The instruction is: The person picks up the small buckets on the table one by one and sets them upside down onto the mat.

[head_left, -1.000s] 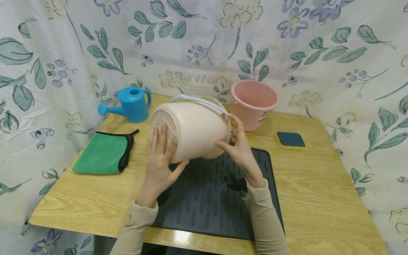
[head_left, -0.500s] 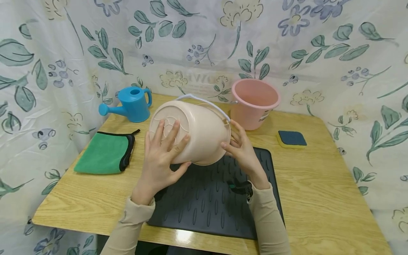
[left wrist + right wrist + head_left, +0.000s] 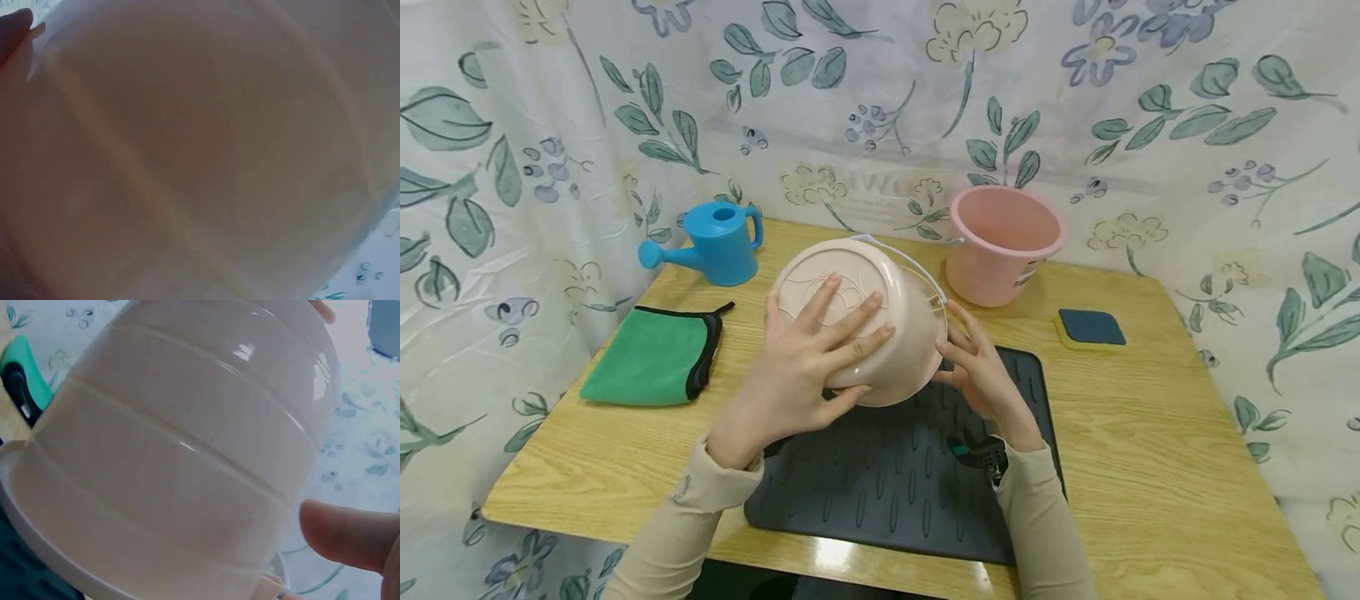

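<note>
The cream bucket [image 3: 914, 337] and the pink bucket [image 3: 985, 279] make two buckets; the left hand [image 3: 805, 367] and right hand [image 3: 981, 367], two hands. There is one can [image 3: 722, 254], one cloth [image 3: 647, 358], one sponge [image 3: 1090, 327], one mat [image 3: 880, 496] and one table [image 3: 1157, 467].

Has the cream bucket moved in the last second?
Yes: the bucket has turned its base toward the head camera, its rim dropping lower against the black mat.
</note>
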